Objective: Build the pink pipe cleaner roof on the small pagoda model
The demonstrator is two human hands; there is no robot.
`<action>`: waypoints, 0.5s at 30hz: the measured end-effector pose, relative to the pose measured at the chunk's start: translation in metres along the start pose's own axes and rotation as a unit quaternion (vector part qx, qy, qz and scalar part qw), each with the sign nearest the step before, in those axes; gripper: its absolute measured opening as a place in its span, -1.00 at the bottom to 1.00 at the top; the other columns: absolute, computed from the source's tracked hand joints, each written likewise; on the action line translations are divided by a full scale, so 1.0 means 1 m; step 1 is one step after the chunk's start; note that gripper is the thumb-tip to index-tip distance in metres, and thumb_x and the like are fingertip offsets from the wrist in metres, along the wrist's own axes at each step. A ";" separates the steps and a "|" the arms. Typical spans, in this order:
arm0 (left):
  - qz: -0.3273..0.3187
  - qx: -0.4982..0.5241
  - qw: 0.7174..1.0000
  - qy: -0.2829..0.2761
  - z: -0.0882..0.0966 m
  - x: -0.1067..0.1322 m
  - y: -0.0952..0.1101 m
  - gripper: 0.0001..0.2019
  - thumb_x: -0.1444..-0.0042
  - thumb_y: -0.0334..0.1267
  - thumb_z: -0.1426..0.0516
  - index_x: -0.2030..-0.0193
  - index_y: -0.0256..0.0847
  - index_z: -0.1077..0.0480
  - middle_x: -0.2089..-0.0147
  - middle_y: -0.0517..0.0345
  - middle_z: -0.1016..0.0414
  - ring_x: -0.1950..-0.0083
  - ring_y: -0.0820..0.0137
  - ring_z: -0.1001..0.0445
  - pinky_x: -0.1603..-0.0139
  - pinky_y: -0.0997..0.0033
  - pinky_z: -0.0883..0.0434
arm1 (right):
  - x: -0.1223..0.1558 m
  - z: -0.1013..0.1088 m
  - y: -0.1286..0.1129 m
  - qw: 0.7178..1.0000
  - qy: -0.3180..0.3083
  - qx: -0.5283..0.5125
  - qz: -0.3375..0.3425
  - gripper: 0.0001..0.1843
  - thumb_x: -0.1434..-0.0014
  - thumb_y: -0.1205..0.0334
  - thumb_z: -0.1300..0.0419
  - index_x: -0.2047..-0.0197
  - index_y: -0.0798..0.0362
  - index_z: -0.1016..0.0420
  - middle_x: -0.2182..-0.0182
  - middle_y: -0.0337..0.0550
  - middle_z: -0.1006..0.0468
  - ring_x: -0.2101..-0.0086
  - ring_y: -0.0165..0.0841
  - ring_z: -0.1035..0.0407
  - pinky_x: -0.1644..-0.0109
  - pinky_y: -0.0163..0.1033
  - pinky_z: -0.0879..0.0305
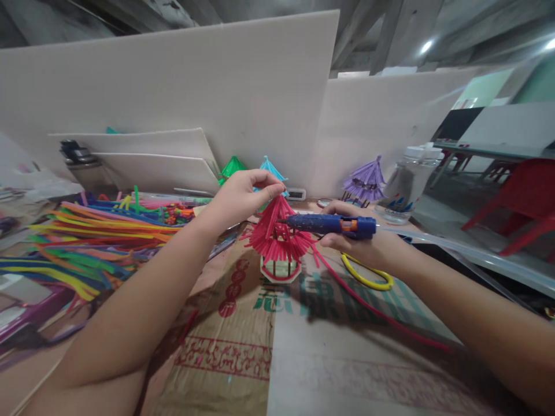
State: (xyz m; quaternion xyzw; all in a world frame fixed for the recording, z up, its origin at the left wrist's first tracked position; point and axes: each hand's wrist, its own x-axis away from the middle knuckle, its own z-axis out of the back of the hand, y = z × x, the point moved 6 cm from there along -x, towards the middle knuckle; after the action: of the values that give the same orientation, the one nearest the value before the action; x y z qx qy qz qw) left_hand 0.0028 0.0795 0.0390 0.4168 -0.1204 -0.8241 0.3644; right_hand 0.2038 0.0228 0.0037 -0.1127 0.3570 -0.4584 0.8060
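Observation:
A small red pavilion model (281, 245) with a two-tiered, fringed roof stands on the cardboard in front of me. My left hand (245, 193) pinches the tip of its roof from above. In my right hand (347, 240) is a blue glue gun (321, 223), its nozzle pointing left against the upper roof. A clear glue stick (416, 234) sticks out from the gun's back end. Brown posts hold the roof above a pale base with a red rim. A red pipe cleaner (359, 300) trails right from the model, near a yellow loop (373, 280).
Many colourful pipe cleaners (113, 225) are heaped at the left. Behind stand green (234, 166), light blue (272, 167) and purple (364, 179) pavilion models. A clear plastic bottle (407, 185) is at the right, a dark bottle (87, 167) at the left. White boards (173, 98) rise behind.

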 end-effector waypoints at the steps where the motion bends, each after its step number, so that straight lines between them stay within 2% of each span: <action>1: -0.001 -0.001 1.000 -0.001 0.000 0.000 0.000 -0.69 -0.21 -0.03 -0.16 0.26 -0.25 -0.57 0.26 0.09 -0.63 0.19 0.33 -0.53 0.13 0.40 -0.40 | 0.000 0.000 -0.001 1.000 -0.002 0.004 0.000 -0.53 0.01 -0.23 -0.30 0.31 0.02 -0.42 0.56 -0.30 -0.36 0.53 -0.42 -0.14 0.42 -0.30 -0.04; 9: -0.003 -0.001 1.000 0.000 -0.001 0.000 0.001 -0.71 -0.21 -0.05 -0.16 0.26 -0.25 -0.57 0.25 0.08 -0.63 0.19 0.33 -0.53 0.12 0.40 -0.40 | 0.000 -0.002 -0.002 0.999 -0.021 0.033 0.028 -0.52 -0.03 -0.27 -0.30 0.26 -0.01 -0.46 0.50 -0.27 -0.42 0.50 -0.39 -0.20 0.39 -0.29 -0.09; 15: -0.002 -0.003 1.000 -0.001 -0.001 0.000 0.000 -0.69 -0.21 -0.04 -0.16 0.25 -0.26 -0.57 0.25 0.08 -0.62 0.19 0.32 -0.53 0.12 0.40 -0.41 | 0.000 -0.002 0.000 0.999 -0.014 0.033 0.023 -0.49 -0.01 -0.30 -0.30 0.26 -0.01 -0.47 0.49 -0.26 -0.41 0.49 -0.37 -0.21 0.38 -0.28 -0.09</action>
State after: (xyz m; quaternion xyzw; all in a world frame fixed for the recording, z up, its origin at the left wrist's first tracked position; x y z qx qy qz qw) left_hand 0.0035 0.0792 0.0387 0.4147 -0.1175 -0.8257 0.3639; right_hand 0.2022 0.0229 0.0023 -0.0842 0.3325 -0.4501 0.8245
